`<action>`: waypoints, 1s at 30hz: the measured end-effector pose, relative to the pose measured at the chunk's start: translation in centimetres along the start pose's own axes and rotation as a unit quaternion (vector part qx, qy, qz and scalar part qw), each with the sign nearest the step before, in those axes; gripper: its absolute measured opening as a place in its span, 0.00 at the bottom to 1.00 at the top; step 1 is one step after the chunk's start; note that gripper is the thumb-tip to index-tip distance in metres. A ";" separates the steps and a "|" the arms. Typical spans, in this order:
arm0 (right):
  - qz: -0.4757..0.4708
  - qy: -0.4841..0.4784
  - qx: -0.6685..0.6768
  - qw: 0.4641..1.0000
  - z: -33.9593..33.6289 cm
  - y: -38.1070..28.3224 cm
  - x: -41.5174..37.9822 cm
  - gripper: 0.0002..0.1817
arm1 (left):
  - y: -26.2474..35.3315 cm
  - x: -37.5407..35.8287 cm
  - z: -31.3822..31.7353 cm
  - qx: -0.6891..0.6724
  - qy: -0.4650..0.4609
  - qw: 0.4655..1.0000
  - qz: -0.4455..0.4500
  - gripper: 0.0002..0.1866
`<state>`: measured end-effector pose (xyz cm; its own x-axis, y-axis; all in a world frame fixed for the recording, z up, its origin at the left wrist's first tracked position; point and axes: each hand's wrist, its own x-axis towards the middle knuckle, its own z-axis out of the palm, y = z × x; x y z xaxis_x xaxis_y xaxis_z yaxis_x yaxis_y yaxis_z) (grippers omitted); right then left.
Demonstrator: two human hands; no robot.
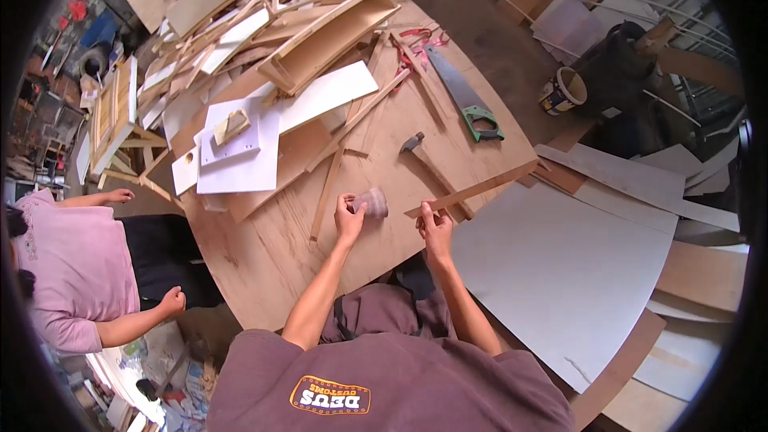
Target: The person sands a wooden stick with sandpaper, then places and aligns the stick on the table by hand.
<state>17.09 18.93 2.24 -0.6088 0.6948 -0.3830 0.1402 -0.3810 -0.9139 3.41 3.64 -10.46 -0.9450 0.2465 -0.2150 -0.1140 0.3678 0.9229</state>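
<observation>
My left hand [350, 218] is closed round a small, round, brownish cup-like object [373, 203] just above the plywood tabletop [264, 260]. What is inside it does not show. Between the fingertips and thumb of my right hand [435, 230] is one end of a thin wooden strip [488, 186], which slants up to the right toward the table edge. The strip crosses over the handle of a hammer [428, 164] lying on the table. Farther back rests a handsaw [460, 92] with a green handle.
Stacked wood offcuts and an open wooden box [332, 36] cover the table's far left. White boards [240, 144] lie nearer. A person in a pink shirt [84, 272] stands at left. Large panels [568, 272] lean at right, with a bucket [562, 91] behind.
</observation>
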 end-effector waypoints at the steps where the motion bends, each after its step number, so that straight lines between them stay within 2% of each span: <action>1: 0.002 0.009 -0.006 1.000 0.1 -0.1 -0.2 0.15 | 0.3 0.6 0.5 -0.088 -0.005 0.996 -0.004 0.18; 2: 0.000 0.015 -0.008 1.000 0.1 -0.2 -0.3 0.15 | 0.5 1.3 0.8 -0.092 -0.010 0.996 0.003 0.18; 4: -0.015 0.023 -0.006 1.000 0.0 -0.6 0.0 0.15 | 2.5 2.0 0.9 -0.117 -0.055 0.988 0.080 0.13; 8: -0.071 0.043 0.006 0.997 -0.3 -1.5 0.7 0.15 | 7.7 1.8 1.0 -0.161 -0.103 0.976 0.108 0.12; 12: -0.120 0.062 0.013 0.991 0.0 -0.4 3.2 0.15 | 6.4 2.7 3.0 -0.157 -0.131 0.971 0.122 0.12; 13: -0.085 0.048 0.034 0.995 0.1 0.0 3.7 0.16 | 5.0 2.6 3.4 -0.138 -0.139 0.973 0.123 0.12; 15: -0.086 0.035 0.059 0.994 0.7 2.3 5.3 0.15 | 4.1 2.6 4.4 -0.134 -0.139 0.969 0.153 0.13; 17: -0.019 0.038 0.070 0.997 1.0 3.1 5.8 0.15 | 4.2 1.5 5.0 -0.157 -0.157 0.968 0.120 0.12; 19: -0.014 0.063 0.124 0.990 1.5 3.8 6.1 0.14 | 5.9 0.2 5.2 -0.191 -0.180 0.960 0.098 0.14; 21: -0.045 0.084 0.100 0.990 1.2 4.0 6.3 0.13 | 6.9 -0.8 5.4 -0.219 -0.198 0.954 0.053 0.15; 25: -0.104 0.101 0.052 0.988 0.4 3.3 5.8 0.12 | 7.6 -1.0 5.9 -0.199 -0.228 0.951 0.064 0.12; 27: -0.104 0.108 0.053 0.987 -0.5 2.5 5.2 0.12 | 8.0 -1.2 6.5 -0.253 -0.235 0.939 0.005 0.16; 28: -0.106 0.108 0.053 0.987 -1.0 2.0 5.3 0.11 | 8.2 -0.8 6.7 -0.244 -0.247 0.938 -0.017 0.25; 30: -0.113 0.116 0.053 0.985 -2.3 1.3 5.2 0.12 | 9.0 -0.7 7.5 -0.261 -0.261 0.929 -0.043 0.28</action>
<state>15.91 23.45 -1.29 -0.4187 0.8850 -0.2038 -0.0674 -0.2541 -0.9648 5.33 13.54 -4.45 -0.6642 0.6871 -0.2943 -0.4430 -0.0447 0.8954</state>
